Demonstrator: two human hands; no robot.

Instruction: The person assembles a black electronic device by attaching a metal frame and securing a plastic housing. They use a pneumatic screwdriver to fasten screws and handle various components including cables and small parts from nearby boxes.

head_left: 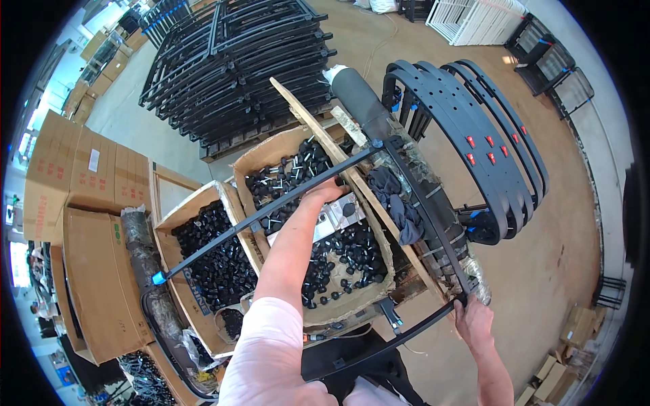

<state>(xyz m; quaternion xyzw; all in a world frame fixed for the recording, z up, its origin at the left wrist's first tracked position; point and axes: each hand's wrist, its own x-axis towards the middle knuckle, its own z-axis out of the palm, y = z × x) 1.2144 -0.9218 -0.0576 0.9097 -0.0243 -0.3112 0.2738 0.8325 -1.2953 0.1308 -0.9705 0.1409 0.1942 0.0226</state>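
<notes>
Black metal frame (284, 203) fills the middle of the picture, one long straight bar running from a blue-capped end at centre left up to a corner above centre. From there a second bar drops down and right to another corner, where a curved bar sweeps back towards bottom centre.

The right hand (476, 323), at lower right, is nearer: its fingers are closed around that lower-right corner, with the frame lying up and left of it. Its forearm rises from the bottom edge, almost upright.

The left arm stretches up from bottom centre, and the left hand (326, 192) reaches into a cardboard box (271, 150) of black knobs (352, 260), just below the long bar and beside a silver block (332, 218). Its fingertips are hidden, so whether it grips anything cannot be told.
</notes>
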